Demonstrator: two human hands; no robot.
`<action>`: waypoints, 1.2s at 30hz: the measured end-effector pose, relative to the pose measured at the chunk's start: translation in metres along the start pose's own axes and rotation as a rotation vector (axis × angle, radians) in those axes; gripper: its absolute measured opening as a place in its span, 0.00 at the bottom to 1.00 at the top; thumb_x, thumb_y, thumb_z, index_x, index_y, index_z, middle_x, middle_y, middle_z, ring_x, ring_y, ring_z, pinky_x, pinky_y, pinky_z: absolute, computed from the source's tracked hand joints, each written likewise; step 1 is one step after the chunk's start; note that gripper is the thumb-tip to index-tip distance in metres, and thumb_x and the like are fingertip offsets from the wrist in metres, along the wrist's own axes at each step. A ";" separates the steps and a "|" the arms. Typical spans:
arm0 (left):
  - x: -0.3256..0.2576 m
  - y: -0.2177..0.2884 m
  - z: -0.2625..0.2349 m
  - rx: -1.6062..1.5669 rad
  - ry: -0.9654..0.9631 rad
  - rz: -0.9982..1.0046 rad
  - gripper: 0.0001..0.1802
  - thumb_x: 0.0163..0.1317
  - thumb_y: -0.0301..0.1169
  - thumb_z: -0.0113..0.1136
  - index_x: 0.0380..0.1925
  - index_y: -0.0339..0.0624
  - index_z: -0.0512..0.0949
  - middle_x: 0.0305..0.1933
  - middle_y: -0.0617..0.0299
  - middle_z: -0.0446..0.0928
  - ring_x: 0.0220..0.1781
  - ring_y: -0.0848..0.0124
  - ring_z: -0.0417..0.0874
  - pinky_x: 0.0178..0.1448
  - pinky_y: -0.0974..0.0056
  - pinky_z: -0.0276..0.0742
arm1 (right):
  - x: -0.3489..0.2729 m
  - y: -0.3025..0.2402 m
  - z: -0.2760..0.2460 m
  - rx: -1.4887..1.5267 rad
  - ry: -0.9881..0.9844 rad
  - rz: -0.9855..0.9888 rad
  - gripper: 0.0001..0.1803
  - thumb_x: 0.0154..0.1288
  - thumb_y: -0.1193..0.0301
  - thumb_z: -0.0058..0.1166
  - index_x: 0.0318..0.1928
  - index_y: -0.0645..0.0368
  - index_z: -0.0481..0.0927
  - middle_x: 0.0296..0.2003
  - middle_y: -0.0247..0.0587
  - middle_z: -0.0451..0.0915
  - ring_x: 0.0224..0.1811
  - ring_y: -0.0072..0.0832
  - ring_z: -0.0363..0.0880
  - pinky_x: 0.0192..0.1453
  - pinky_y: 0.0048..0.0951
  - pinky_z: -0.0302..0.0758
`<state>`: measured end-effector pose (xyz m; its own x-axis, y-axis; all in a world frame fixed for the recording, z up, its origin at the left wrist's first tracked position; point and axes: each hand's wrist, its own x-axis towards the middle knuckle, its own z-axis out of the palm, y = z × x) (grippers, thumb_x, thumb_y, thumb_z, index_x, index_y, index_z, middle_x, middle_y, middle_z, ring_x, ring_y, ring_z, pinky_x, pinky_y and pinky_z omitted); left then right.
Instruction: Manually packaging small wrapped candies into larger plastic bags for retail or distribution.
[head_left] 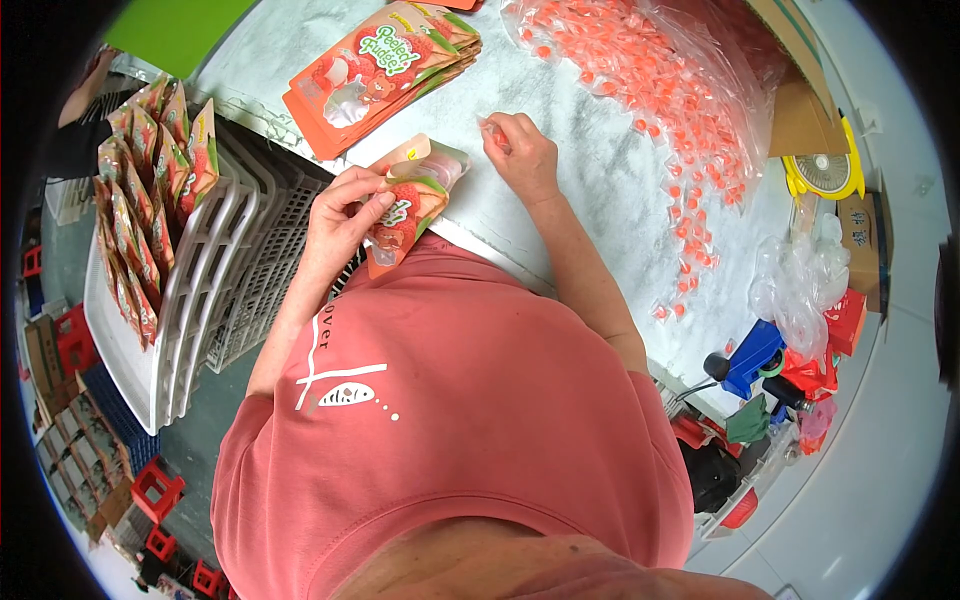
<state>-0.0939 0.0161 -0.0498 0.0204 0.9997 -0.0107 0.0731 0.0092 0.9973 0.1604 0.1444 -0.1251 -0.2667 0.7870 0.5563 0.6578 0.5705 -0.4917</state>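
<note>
Currently the left hand [345, 215] is pinching an orange stand-up pouch [408, 205] open at the table edge [480, 240]; the right hand [520, 150] is closing on one wrapped candy [490, 130] (loosely held). Risk, I judge: the candy is slipping or missing the narrow mouth.

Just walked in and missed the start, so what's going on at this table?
A person in a red shirt holds an orange stand-up pouch open with the left hand, while the right hand pinches a small wrapped candy. More candies spread across the table; empty pouches are stacked ahead, filled ones stand in a white tray.
</note>
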 end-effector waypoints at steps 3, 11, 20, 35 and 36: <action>0.000 -0.003 -0.001 -0.026 -0.009 -0.017 0.08 0.64 0.22 0.65 0.43 0.37 0.85 0.48 0.62 0.80 0.52 0.78 0.80 0.43 0.76 0.76 | 0.000 0.000 0.000 0.001 -0.002 0.000 0.09 0.58 0.72 0.67 0.40 0.51 0.83 0.31 0.33 0.80 0.27 0.25 0.84 0.29 0.27 0.80; 0.000 -0.004 0.001 -0.038 0.002 0.019 0.08 0.64 0.21 0.65 0.43 0.37 0.85 0.47 0.63 0.79 0.47 0.81 0.79 0.41 0.77 0.75 | 0.000 0.000 0.000 0.003 -0.005 0.003 0.09 0.58 0.72 0.67 0.40 0.52 0.83 0.32 0.33 0.81 0.27 0.25 0.84 0.30 0.27 0.80; 0.000 -0.009 0.001 0.009 0.012 0.037 0.08 0.64 0.24 0.66 0.43 0.37 0.84 0.43 0.67 0.79 0.33 0.86 0.74 0.35 0.78 0.70 | 0.000 0.000 0.000 0.003 -0.010 0.006 0.09 0.59 0.73 0.67 0.40 0.52 0.83 0.33 0.33 0.81 0.28 0.24 0.84 0.30 0.26 0.81; 0.002 -0.011 0.004 -0.001 0.021 0.032 0.08 0.63 0.23 0.67 0.42 0.37 0.85 0.43 0.67 0.78 0.32 0.86 0.72 0.34 0.78 0.68 | 0.000 0.000 0.000 0.006 -0.010 0.008 0.09 0.58 0.73 0.67 0.39 0.50 0.83 0.31 0.32 0.80 0.27 0.24 0.83 0.28 0.26 0.79; 0.002 -0.011 0.004 -0.002 0.021 0.032 0.08 0.63 0.23 0.67 0.42 0.37 0.85 0.43 0.67 0.78 0.32 0.86 0.72 0.34 0.78 0.68 | 0.000 0.000 0.000 0.004 -0.008 0.006 0.09 0.58 0.73 0.67 0.39 0.50 0.83 0.31 0.32 0.80 0.27 0.24 0.83 0.28 0.26 0.79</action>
<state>-0.0904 0.0182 -0.0607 0.0022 0.9997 0.0224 0.0713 -0.0225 0.9972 0.1600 0.1442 -0.1249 -0.2683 0.7919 0.5485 0.6567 0.5669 -0.4973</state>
